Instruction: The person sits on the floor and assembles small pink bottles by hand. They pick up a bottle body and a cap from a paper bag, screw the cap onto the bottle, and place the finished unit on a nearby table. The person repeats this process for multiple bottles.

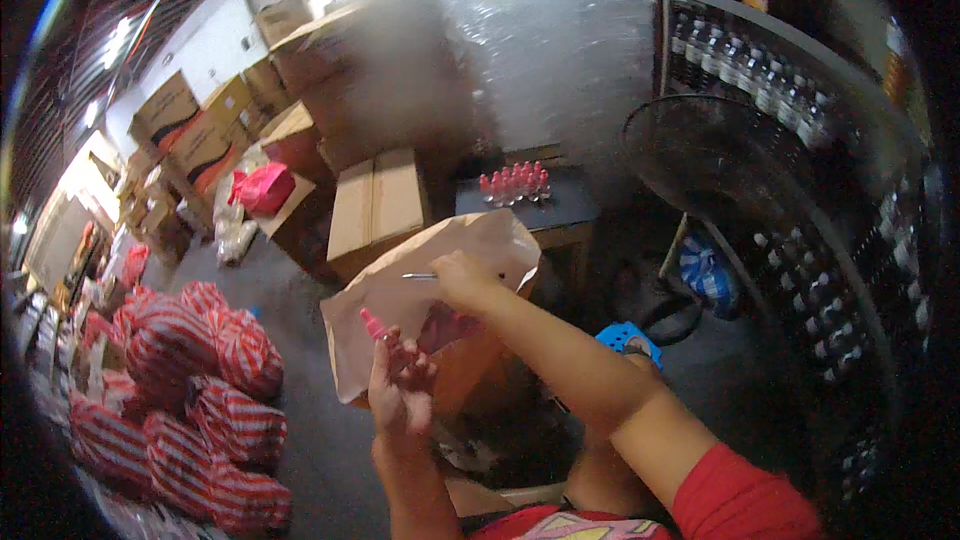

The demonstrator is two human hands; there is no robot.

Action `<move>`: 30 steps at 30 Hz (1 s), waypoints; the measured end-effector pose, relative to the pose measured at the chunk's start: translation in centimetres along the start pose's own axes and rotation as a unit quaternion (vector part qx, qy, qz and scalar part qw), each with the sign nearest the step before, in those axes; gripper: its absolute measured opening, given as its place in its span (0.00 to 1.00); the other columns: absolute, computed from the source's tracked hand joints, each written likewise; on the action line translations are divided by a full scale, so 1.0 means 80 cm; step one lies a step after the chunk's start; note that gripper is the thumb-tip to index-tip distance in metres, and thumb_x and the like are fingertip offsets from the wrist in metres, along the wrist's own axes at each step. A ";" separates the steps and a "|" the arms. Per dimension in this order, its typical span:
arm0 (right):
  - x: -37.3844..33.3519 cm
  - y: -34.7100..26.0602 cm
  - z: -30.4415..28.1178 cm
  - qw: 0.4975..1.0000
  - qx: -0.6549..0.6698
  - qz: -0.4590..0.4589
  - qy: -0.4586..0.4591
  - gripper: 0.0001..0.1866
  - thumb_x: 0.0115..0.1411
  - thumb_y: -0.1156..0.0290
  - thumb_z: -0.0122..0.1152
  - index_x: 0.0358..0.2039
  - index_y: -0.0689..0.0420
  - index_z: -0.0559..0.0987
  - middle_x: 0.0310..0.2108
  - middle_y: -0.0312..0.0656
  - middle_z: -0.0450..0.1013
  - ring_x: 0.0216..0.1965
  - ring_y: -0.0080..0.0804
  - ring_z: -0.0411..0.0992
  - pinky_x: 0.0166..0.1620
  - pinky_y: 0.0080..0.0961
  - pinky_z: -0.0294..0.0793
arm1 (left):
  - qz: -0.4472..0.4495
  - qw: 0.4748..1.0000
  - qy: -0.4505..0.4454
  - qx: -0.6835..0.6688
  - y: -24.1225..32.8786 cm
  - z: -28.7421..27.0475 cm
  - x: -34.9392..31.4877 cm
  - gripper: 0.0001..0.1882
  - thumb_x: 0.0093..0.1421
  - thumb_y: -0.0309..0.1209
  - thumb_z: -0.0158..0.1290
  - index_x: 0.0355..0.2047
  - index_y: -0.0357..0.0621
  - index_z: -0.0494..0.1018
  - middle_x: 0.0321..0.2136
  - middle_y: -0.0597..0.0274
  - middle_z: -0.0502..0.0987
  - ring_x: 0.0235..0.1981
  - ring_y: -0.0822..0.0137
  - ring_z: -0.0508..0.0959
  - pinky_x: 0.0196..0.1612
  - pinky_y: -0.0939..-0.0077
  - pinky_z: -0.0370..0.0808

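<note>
My left hand (402,375) is closed around a small bottle with a pink pointed cap (374,324), held upright and tilted a little left. My right hand (466,282) is closed on a thin silver pen-like tool (420,276), which points left. Both hands are over an open brown paper-lined carton (350,350) in front of me. Partly hidden by my right forearm, something dark pink (440,328) lies inside it. Beyond the carton, several small clear bottles with pink caps (515,180) stand grouped on a dark tabletop (570,195).
Red-and-white striped sacks (190,370) are piled at the left. A closed carton (375,202) sits just behind the open one, with more stacked boxes (195,140) farther back. Shelves of bottles (750,70) line the right. A blue-and-white bag (708,275) and my blue clog (632,340) are at right.
</note>
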State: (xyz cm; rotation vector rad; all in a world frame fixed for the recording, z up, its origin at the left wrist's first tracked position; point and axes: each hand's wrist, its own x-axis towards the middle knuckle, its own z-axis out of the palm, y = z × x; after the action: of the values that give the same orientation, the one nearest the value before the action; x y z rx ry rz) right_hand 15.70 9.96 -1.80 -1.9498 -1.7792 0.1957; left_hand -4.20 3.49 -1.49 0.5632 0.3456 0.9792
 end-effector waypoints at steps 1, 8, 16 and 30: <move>0.000 0.002 0.001 1.000 -0.005 -0.011 0.000 0.13 0.49 0.61 0.62 0.33 0.55 0.78 0.33 0.51 0.75 0.39 0.48 0.73 0.40 0.42 0.72 | 0.005 1.000 0.011 0.007 -0.001 0.009 0.000 0.14 0.65 0.40 0.42 0.45 0.48 0.67 0.28 0.67 0.69 0.27 0.71 0.68 0.31 0.75 0.67; -0.030 -0.012 -0.035 0.994 -0.034 0.005 0.105 0.15 0.49 0.58 0.61 0.34 0.55 0.79 0.30 0.50 0.74 0.37 0.44 0.73 0.40 0.42 0.72 | 0.027 0.998 0.010 0.053 0.001 0.034 -0.009 0.14 0.66 0.40 0.40 0.47 0.48 0.65 0.28 0.68 0.69 0.27 0.73 0.68 0.31 0.76 0.67; -0.043 0.001 0.012 0.871 0.486 0.054 -0.044 0.18 0.56 0.56 0.55 0.40 0.54 0.77 0.36 0.41 0.74 0.37 0.33 0.71 0.39 0.27 0.70 | 0.099 0.988 0.074 0.098 -0.006 0.038 0.008 0.16 0.64 0.41 0.43 0.45 0.44 0.66 0.30 0.66 0.70 0.31 0.72 0.71 0.33 0.75 0.70; -0.149 -0.044 0.012 0.244 0.943 0.059 -0.220 0.18 0.64 0.57 0.45 0.46 0.54 0.73 0.39 0.36 0.73 0.37 0.24 0.71 0.38 0.20 0.72 | 0.110 0.971 0.037 0.209 -0.068 0.096 0.027 0.17 0.64 0.42 0.43 0.44 0.43 0.67 0.31 0.64 0.71 0.33 0.70 0.71 0.36 0.74 0.70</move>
State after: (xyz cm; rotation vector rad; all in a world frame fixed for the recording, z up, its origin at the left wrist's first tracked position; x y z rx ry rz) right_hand 10.49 -1.23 -3.71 0.0787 -0.2415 1.8740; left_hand 4.56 0.79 1.43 0.9659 0.5725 1.1501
